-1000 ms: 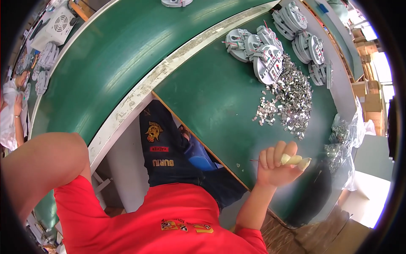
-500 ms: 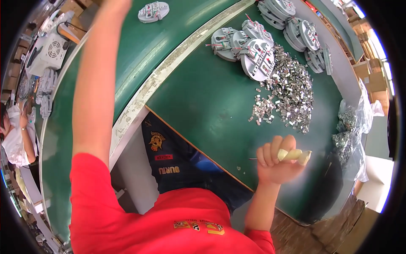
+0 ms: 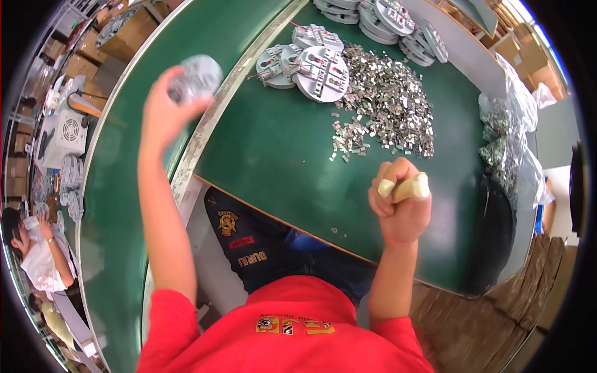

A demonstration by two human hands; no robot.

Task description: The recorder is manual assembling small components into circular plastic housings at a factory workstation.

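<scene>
My left hand (image 3: 165,109) is raised over the green strip on the left, its fingers and thumb closed round the edge of a round grey plastic disc (image 3: 202,78), blurred by motion. My right hand (image 3: 401,202) hovers above the near part of the green table, curled into a fist. Pale yellow covers sit on its thumb and one finger (image 3: 410,186). Whatever lies inside that fist is hidden. Beyond it spreads a heap of small shiny metal pieces (image 3: 395,102). Left of the heap, several round grey discs with red wires (image 3: 323,74) lean on one another.
A worn white rail (image 3: 217,102) divides the green strip from the green table (image 3: 261,180). More grey discs (image 3: 385,18) are stacked at the far side. Clear plastic bags of metal pieces (image 3: 500,152) hang at the right edge. Another person (image 3: 46,255) sits at far left.
My left hand has come back toward me, now with a grey disc in it; the disc that lay on the strip is gone from there. My right fist has turned and risen slightly.
</scene>
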